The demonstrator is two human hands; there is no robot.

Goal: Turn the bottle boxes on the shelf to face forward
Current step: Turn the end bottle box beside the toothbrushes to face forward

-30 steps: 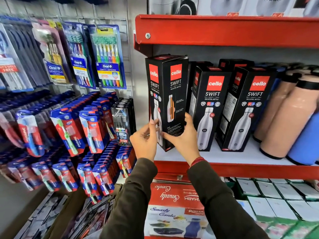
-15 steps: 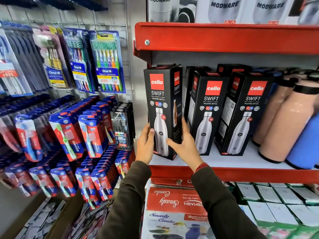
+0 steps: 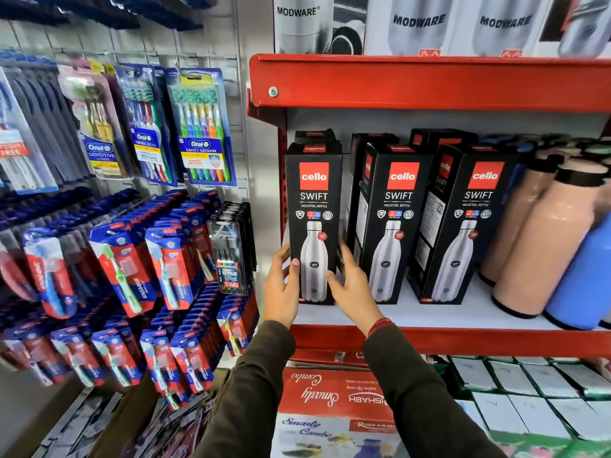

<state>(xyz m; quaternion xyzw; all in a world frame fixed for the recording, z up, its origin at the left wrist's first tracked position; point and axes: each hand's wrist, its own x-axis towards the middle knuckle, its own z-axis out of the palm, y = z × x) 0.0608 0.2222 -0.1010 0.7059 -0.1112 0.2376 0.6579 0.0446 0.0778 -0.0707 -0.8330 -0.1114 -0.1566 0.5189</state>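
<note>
Leftmost box [image 3: 313, 223] now front-facing on white shelf [image 3: 463, 314]

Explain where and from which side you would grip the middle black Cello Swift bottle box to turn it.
Grip the middle black Cello Swift bottle box low on its two narrow side faces, coming from the front, one hand per side. It is tall and upright with flat sides, and gaps separate it from its neighbours. The left hand and right hand flank the leftmost box likewise.
</note>
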